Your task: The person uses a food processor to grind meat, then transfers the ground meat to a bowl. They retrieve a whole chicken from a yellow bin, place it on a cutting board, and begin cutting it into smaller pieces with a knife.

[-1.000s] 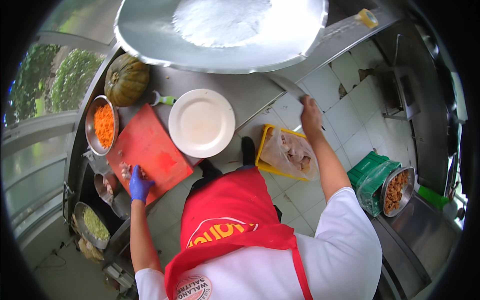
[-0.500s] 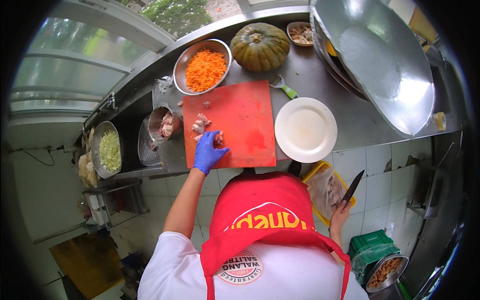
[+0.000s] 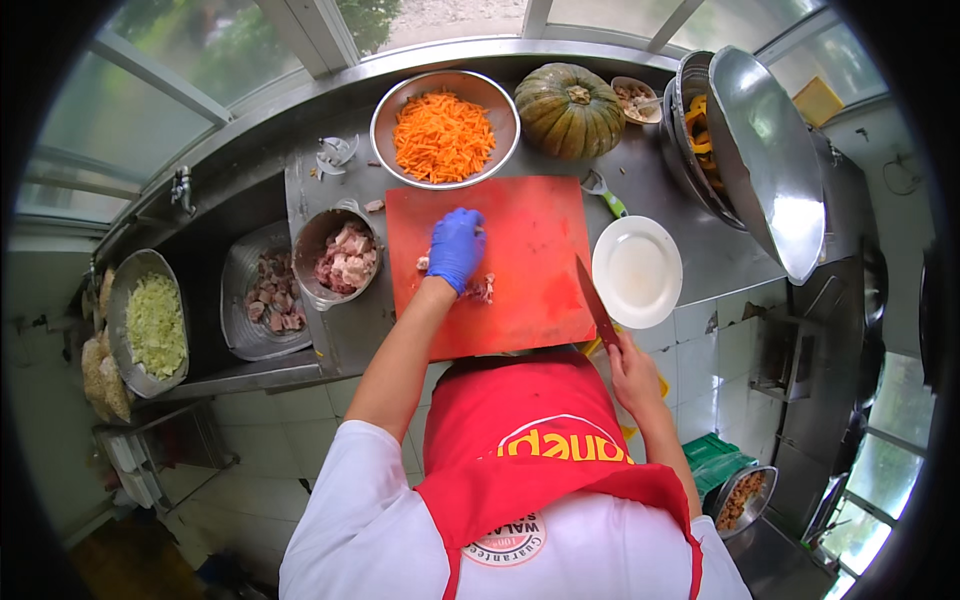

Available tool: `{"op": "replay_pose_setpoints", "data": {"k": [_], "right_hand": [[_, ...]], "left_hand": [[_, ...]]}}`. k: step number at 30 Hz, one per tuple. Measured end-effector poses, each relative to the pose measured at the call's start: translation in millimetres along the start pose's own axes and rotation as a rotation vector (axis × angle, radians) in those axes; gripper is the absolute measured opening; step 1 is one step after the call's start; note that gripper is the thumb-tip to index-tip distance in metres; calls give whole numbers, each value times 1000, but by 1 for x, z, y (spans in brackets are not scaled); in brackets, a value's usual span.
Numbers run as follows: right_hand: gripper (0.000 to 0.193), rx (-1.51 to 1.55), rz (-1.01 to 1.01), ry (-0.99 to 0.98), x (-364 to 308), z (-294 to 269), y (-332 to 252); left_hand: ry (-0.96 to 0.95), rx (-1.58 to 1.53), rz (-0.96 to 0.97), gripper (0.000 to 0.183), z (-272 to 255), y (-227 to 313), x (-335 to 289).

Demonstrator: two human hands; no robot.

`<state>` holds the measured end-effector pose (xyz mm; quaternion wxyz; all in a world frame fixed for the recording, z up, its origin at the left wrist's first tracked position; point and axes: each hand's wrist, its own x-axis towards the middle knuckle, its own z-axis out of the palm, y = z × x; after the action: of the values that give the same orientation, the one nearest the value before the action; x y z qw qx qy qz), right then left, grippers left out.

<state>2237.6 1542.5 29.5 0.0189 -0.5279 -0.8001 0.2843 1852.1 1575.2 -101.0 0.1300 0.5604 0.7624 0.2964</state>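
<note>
On the red cutting board (image 3: 535,260), my left hand (image 3: 457,250) in a blue glove is curled down over raw meat. A bit of the meat pokes out by the fingertips; the rest of what it grips is covered by the glove. Small meat scraps (image 3: 484,289) lie beside the wrist. My bare right hand (image 3: 633,372) is closed round the handle of a knife (image 3: 598,305), whose blade points up and away along the board's right edge. Left of the board stands a metal pot (image 3: 312,235) with cut raw meat (image 3: 347,258) in it.
Behind the board are a bowl of shredded carrot (image 3: 443,137) and a whole squash (image 3: 568,112). A white plate (image 3: 637,271) and a green-handled peeler (image 3: 606,194) lie to the right. Large metal pans (image 3: 765,150) lean beyond. Shredded cabbage (image 3: 155,327) fills a left-hand basin.
My right hand has brought the knife up from low beside me to the board's right edge. My left hand has moved farther up the board. The whole view has shifted.
</note>
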Motion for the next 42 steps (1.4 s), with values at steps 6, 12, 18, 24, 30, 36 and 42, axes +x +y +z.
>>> {"op": "replay_pose_setpoints", "data": {"k": [6,12,18,24,30,36,42], "right_hand": [[20,-119,-5,-93,26,15,-54],[19,-118,-152,-166,57,14,-35],[19,-84,-218,-222,84,8,-2],[21,-31,-262,-320,97,4,34],[19,-34,-290,-350,106,8,45],[19,-6,-230,-305,105,13,28],[21,89,-2,-138,89,46,12]], "left_hand": [[-186,-323,-111,24,11,77,-76],[-48,-262,-4,25,21,70,-101],[-116,-179,-102,21,29,80,-88],[78,-335,-398,14,33,81,-63],[368,-376,-485,15,6,64,-24],[341,-177,-377,33,-25,-24,-14],[85,41,-319,24,-50,-7,-35]]}}
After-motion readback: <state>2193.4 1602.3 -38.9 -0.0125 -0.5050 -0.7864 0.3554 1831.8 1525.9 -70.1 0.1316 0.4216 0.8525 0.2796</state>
